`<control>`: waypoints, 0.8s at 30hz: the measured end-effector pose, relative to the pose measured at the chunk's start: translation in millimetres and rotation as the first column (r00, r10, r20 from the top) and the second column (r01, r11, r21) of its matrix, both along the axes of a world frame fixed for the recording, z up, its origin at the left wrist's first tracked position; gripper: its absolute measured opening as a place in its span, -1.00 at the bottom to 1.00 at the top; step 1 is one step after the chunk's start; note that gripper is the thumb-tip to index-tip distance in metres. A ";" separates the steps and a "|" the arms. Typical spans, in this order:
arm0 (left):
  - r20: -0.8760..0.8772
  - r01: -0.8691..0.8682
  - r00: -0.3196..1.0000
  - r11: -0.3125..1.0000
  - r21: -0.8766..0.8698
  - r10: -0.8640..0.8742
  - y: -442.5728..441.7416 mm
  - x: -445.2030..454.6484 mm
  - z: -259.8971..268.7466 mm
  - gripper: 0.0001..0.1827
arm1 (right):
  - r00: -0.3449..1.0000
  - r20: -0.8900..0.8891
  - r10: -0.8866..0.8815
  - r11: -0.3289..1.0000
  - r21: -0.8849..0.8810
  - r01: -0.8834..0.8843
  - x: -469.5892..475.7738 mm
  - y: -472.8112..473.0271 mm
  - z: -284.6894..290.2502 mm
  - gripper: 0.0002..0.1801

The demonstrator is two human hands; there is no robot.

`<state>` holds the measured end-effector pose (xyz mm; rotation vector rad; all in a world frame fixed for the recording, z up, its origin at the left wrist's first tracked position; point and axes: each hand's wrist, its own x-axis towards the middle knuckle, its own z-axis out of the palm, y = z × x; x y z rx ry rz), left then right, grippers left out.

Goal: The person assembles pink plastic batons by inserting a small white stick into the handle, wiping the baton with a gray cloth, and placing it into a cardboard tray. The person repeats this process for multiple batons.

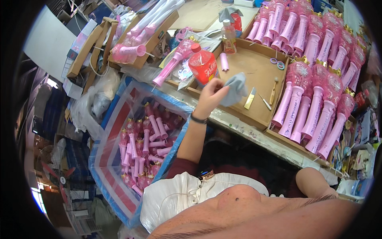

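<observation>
My left hand (pixel 213 91), with a black band on the wrist, pinches a grey cloth (pixel 234 89) over the shallow cardboard tray (pixel 256 70). Just behind the hand stands a red-capped plastic bottle (pixel 203 65) of red liquid. The tray holds a short pink tube (pixel 224 61), a yellow-and-silver blade (pixel 250 98), a thin white-handled tool (pixel 265 102), a small brush (pixel 272 92) and tape rolls (pixel 280 65). A pink wand (pixel 171 64) lies left of the bottle. On the right, my forearm or elbow shows, but my right hand is out of view.
Crowned pink wands (pixel 310 101) stand in rows in boxes on the right. More lie in a blue-edged, plastic-lined container (pixel 115 176) at lower left. A cardboard box (pixel 155 38) of wands and a clear bottle (pixel 229 37) are at the back. The bench edge (pixel 238 125) runs before me.
</observation>
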<state>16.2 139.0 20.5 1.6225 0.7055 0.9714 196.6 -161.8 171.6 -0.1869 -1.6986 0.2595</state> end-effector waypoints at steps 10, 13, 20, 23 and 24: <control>0.485 0.241 0.845 0.646 -0.724 0.227 -87.3 -104.2 -33.3 -0.88 | 0.990 -0.092 -0.103 0.989 -0.113 0.092 -15.8 15.3 -18.1 -0.73; 0.596 0.350 0.767 0.624 -0.698 0.237 -101.5 -103.5 -56.0 -0.79 | 0.968 -0.045 -0.247 0.866 -0.458 0.199 -22.5 38.0 -31.4 -0.86; 0.514 0.320 0.837 0.597 -0.736 0.185 -115.6 -92.7 -61.0 -0.90 | 0.111 0.994 0.012 0.039 -0.111 0.993 -5.7 230.4 -147.3 -0.57; 0.549 0.351 0.817 0.602 -0.717 0.178 -118.8 -94.9 -60.7 -0.90 | 0.099 0.992 -0.073 -0.083 -0.105 0.991 -4.5 260.2 -192.3 -0.57; 0.565 0.355 0.805 0.618 -0.701 0.179 -120.6 -97.6 -61.8 -0.90 | 0.125 0.986 -0.113 -0.043 -0.131 0.990 -3.9 263.8 -196.1 -0.58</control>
